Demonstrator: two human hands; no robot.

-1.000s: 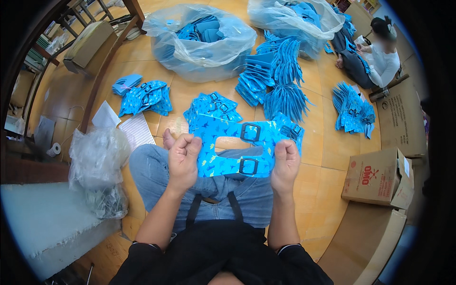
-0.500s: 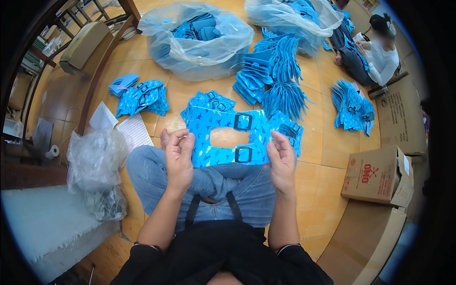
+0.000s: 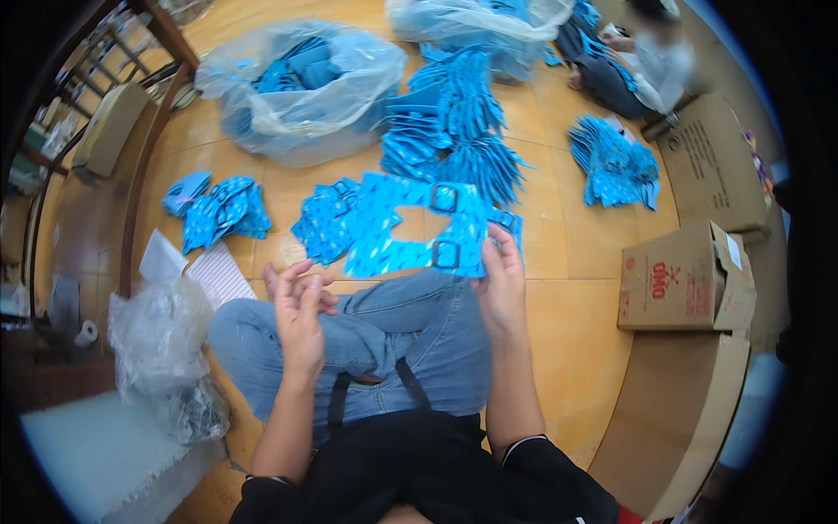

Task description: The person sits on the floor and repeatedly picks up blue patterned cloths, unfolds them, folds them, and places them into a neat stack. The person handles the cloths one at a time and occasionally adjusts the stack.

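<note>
A flat blue patterned fabric panel (image 3: 377, 251) with a cut-out in its middle and two black buckles is held up over my crossed legs. My right hand (image 3: 504, 293) pinches its right edge, thumb in front. Off to the panel's lower left is my left hand (image 3: 299, 323), apart from it, its fingers loosely spread and nothing seen in them. Just beyond the panel, a pile of similar blue pieces (image 3: 321, 229) lies on the floor to the left. A few more buckled pieces (image 3: 511, 224) show partly behind its right edge.
Beyond lie fanned stacks of blue pieces (image 3: 467, 109) and a clear plastic bag (image 3: 305, 118) of blue parts. More blue pieces (image 3: 229, 214) lie left, near crumpled plastic (image 3: 157, 323). Cardboard boxes (image 3: 668, 275) stand right. Another person (image 3: 650, 65) sits far right near another stack (image 3: 611, 166).
My left hand has let go of the panel's left edge and moved down and left. My right hand still grips the other edge. The whole view has shifted.
</note>
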